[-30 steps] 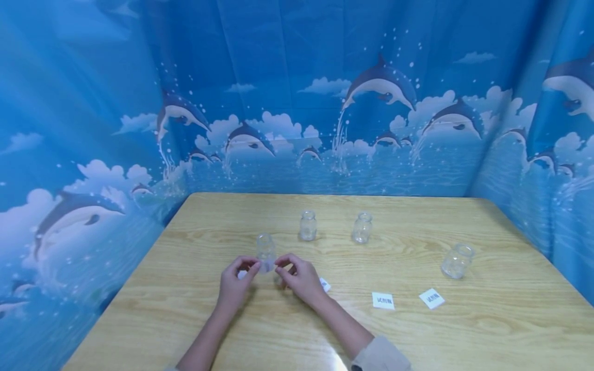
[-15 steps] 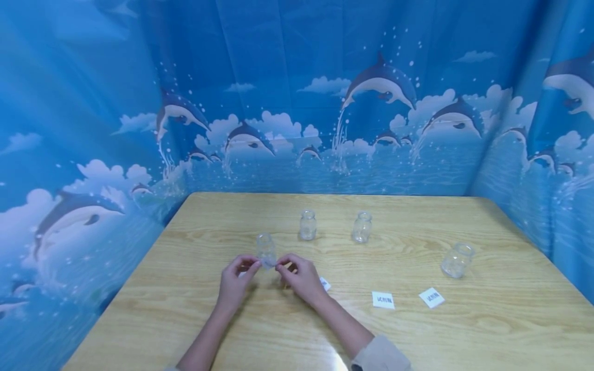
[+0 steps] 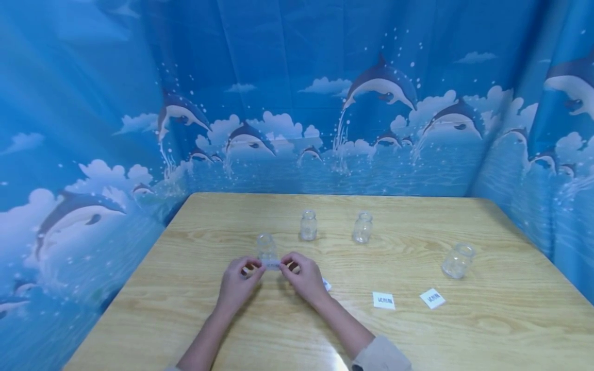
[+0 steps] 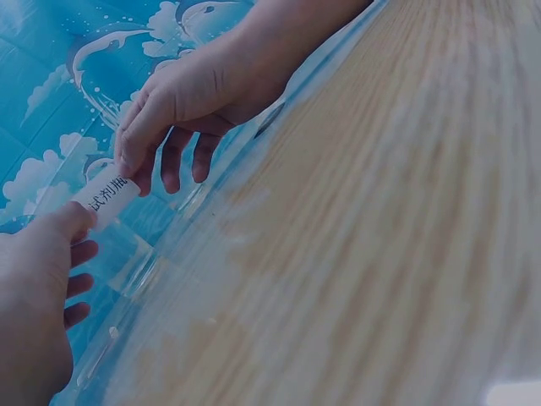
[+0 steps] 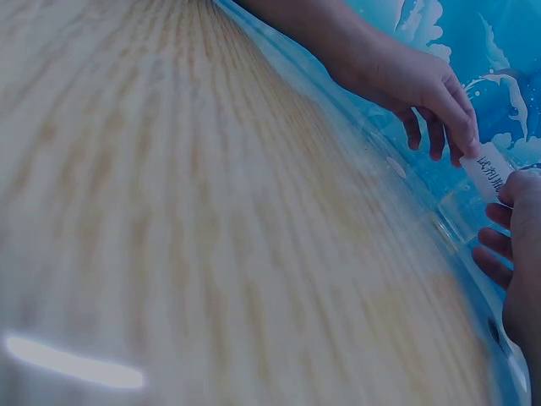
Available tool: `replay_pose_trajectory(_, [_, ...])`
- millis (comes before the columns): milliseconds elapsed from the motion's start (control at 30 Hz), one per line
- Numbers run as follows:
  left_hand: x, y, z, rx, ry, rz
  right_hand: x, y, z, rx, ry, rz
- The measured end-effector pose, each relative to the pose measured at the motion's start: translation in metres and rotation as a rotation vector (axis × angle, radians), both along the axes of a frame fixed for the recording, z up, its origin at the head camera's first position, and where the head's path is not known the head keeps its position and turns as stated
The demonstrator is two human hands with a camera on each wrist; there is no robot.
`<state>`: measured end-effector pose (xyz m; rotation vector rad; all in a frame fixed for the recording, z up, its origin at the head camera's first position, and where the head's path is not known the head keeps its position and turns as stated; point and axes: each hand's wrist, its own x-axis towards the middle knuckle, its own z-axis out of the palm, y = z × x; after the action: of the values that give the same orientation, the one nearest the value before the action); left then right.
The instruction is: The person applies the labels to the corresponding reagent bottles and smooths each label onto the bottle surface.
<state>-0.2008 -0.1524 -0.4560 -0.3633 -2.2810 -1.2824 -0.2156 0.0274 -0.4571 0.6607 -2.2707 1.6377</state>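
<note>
A small white label (image 3: 272, 265) with dark handwritten characters is stretched level between my two hands. My left hand (image 3: 239, 283) pinches its left end between thumb and forefinger, and my right hand (image 3: 302, 278) pinches the right end the same way. Directly behind the label stands a clear glass jar (image 3: 266, 244), its lower part covered by the label; whether the two touch I cannot tell. Both wrist views show the label from near table level, with the characters facing me and the other fingers of each hand loosely bent.
Two upright glass jars (image 3: 308, 225) (image 3: 362, 228) stand farther back on the wooden table (image 3: 394, 340). Another jar (image 3: 458, 261) is at the right. Two written labels (image 3: 383, 300) (image 3: 432, 298) lie front right; a third label (image 3: 327, 284) is partly behind my right hand. A dolphin-print curtain (image 3: 297, 103) surrounds the table.
The label has turned so its writing faces me and now spans both hands. My left fingers have shifted slightly right to its left end; my right hand has also moved slightly right.
</note>
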Motion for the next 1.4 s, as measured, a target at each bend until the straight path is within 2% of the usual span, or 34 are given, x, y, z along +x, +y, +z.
replay_pose_trajectory(200, [-0.001,0.000,0.001,-0.004,0.040,-0.005,0.001,0.000,-0.001,0.104,0.043,-0.018])
replay_pose_trajectory(333, [-0.001,-0.001,0.001,0.006,0.016,0.005,0.001,-0.001,0.000,0.118,0.026,-0.006])
replay_pose_trajectory(467, [-0.003,-0.002,-0.001,-0.004,-0.007,0.021,-0.002,-0.004,0.001,0.150,0.020,-0.034])
replay_pose_trajectory(633, [-0.007,-0.004,-0.002,-0.032,0.018,0.036,-0.010,-0.008,0.000,0.207,0.093,-0.085])
replay_pose_trajectory(800, [-0.016,-0.006,-0.005,-0.032,0.035,0.026,-0.017,-0.011,0.000,0.211,0.097,-0.110])
replay_pose_trajectory(933, [-0.021,-0.008,-0.007,-0.036,0.047,0.017,-0.020,-0.013,0.000,0.203,0.090,-0.097])
replay_pose_trajectory(1400, [-0.022,-0.007,-0.006,-0.028,0.042,-0.009,-0.025,-0.016,-0.002,0.198,0.081,-0.082])
